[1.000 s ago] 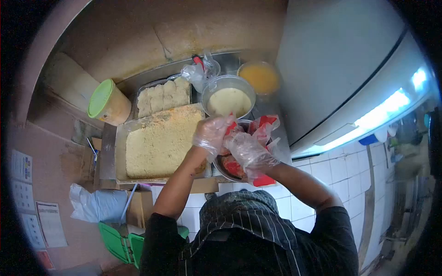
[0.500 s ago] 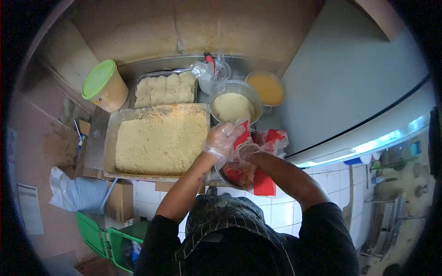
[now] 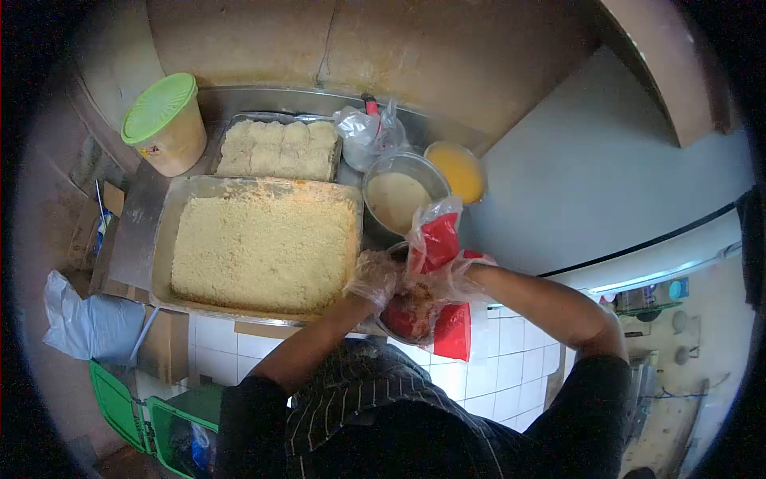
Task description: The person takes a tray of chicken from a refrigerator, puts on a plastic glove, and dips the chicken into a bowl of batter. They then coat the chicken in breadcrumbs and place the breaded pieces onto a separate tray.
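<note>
A red-and-clear plastic bag (image 3: 439, 243) stands crumpled over a metal bowl (image 3: 391, 326), with its red lower part hanging past the bowl's near right rim. Reddish-brown stuff (image 3: 413, 307), possibly meat, shows in and below the bag. My left hand (image 3: 375, 275), in a clear plastic glove, is at the bowl's left rim, close to the bag; its fingers are smeared and I cannot make out their grip. From the right, my right hand (image 3: 469, 275) is closed on the bag, its fingers mostly covered by plastic.
Left of the bowl lies a large tray of pale crumbs (image 3: 259, 251); behind it, a tray of crumb-coated pieces (image 3: 279, 149). A pot of pale batter (image 3: 399, 199), a bowl of orange-yellow liquid (image 3: 456, 172) and a green-lidded tub (image 3: 167, 128) stand farther back. A fridge (image 3: 606, 176) borders the right.
My left hand has moved down and left, from the bag's top to the bowl's rim. The bag's upper part stands up higher, and my right hand has shifted right. The view has tilted slightly.
</note>
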The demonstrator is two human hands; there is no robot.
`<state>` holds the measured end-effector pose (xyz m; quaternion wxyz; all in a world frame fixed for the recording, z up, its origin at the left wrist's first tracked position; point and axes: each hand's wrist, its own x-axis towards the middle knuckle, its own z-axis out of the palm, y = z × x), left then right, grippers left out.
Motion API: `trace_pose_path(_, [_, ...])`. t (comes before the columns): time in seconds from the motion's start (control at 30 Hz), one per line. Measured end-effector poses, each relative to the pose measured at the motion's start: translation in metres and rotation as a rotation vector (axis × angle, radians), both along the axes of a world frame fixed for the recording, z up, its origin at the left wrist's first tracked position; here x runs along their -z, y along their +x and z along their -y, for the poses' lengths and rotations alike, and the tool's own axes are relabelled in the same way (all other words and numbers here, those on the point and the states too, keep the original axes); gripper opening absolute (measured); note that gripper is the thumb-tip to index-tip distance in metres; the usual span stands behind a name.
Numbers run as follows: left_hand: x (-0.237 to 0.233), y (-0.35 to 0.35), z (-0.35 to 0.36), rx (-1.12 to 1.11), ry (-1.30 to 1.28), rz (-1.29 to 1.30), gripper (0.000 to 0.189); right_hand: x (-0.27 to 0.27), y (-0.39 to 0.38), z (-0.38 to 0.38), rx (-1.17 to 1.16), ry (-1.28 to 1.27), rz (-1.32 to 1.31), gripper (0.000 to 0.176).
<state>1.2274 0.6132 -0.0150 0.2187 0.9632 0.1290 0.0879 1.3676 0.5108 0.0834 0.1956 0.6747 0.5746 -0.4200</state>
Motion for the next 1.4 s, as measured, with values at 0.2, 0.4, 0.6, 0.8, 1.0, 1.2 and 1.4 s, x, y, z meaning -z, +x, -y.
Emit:
trace_pose_path(0.2, [0.026,0.001,0.011,-0.163,-0.234,0.049,0.038,-0.049,0.003,0.008,0.184,-0.101,-0.058,0.039])
trace_pose_path(0.4, [-0.055,-0.012,-0.001,0.077,-0.271,-0.173,0.041,-0.122,0.042,0.026,0.998,-0.159,-0.567,0.027])
trace_pose_path(0.6, [-0.028,-0.012,0.010,0.053,-0.117,0.118,0.038,-0.066,0.103,-0.030,1.373,0.496,-0.749,0.030])
trace_pose_path(0.8, [-0.032,-0.008,0.013,-0.428,-0.977,0.374,0.037,0.115,0.189,-0.088,0.598,0.661,-0.331,0.024])
trace_pose_path(1.0, [-0.047,-0.014,0.001,-0.411,-0.851,0.413,0.032,0.010,0.100,-0.081,1.305,0.565,-0.501,0.024])
trace_pose_path(1.2, [-0.056,-0.014,-0.003,-0.377,-0.705,0.515,0.024,-0.007,0.050,0.016,0.986,1.087,-0.197,0.026])
trace_pose_path(1.4, [-0.063,-0.012,0.004,0.003,-0.654,0.551,0.035,0.028,-0.024,0.009,0.486,0.737,-0.029,0.030])
